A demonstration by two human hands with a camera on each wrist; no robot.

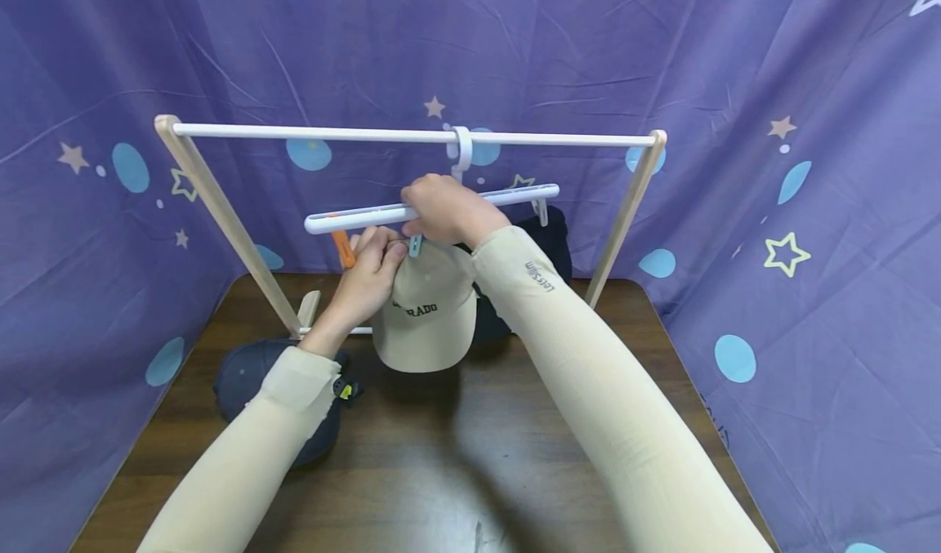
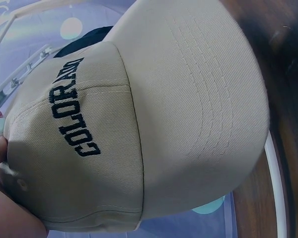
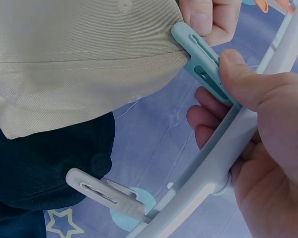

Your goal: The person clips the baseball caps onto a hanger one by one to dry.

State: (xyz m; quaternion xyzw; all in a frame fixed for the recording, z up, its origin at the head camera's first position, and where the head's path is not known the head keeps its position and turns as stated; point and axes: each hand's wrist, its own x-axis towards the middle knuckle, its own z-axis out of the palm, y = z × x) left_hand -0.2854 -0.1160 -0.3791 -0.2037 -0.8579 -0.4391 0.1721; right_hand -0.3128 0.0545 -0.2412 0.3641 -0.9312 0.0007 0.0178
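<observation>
A beige cap point(image 1: 434, 324) with dark COLORADO lettering hangs below a white clip hanger point(image 1: 353, 220), brim down. My left hand point(image 1: 371, 271) pinches the cap's edge beside the teal clip point(image 3: 203, 62). The right hand point(image 1: 452, 210) is at the middle of the hanger. In the right wrist view, its thumb presses the teal clip's base while the other fingers curl behind the bar. That clip's tip overlaps the cap's edge. Behind the beige cap, a black cap point(image 3: 49, 163) hangs from a grey clip point(image 3: 107, 193). An orange clip point(image 1: 342, 248) sits near the left hand.
The hanger's hook point(image 1: 461, 149) loops over the white rod point(image 1: 294, 133) of a wooden-legged rack point(image 1: 228, 218). A navy cap point(image 1: 246, 373) lies on the brown table point(image 1: 412, 471), partly behind the left forearm. A purple patterned curtain point(image 1: 735, 169) surrounds the table.
</observation>
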